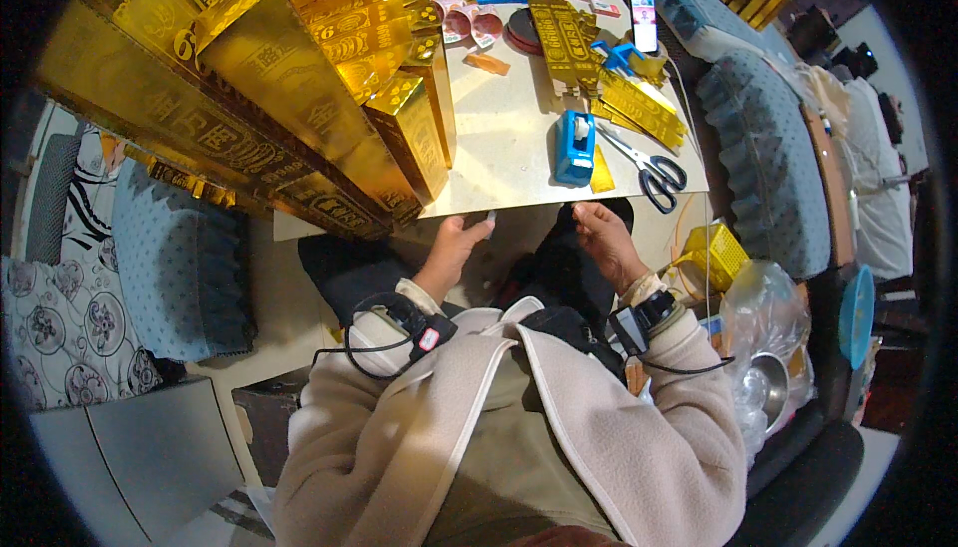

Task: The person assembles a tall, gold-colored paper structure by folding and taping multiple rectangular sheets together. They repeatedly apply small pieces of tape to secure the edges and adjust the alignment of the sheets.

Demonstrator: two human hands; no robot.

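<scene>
My left hand (454,256) is just off the near table edge, its fingers curled and thumb pointing up. A small pale bit shows at the thumb tip, too small to name. To the right, my right hand (606,238) has its fingers pinched together by the same edge; what lies between them, if anything, is hidden. Beyond the right hand stands a blue tape dispenser (575,151). Beside it lie black-handled scissors (661,180), closed blades pointing away, and a strip of gold card (602,172). Tall gold foil boxes (284,98) fill the table's left side, the nearest box (411,136) close beyond my left hand.
Flattened gold card pieces (565,43) lie farther back on the white table (499,163). A lit phone (643,18) stands at the right edge, a white cable (696,113) running down past it. Blue padded seats (763,148) flank the table. A yellow basket (714,253) sits low right.
</scene>
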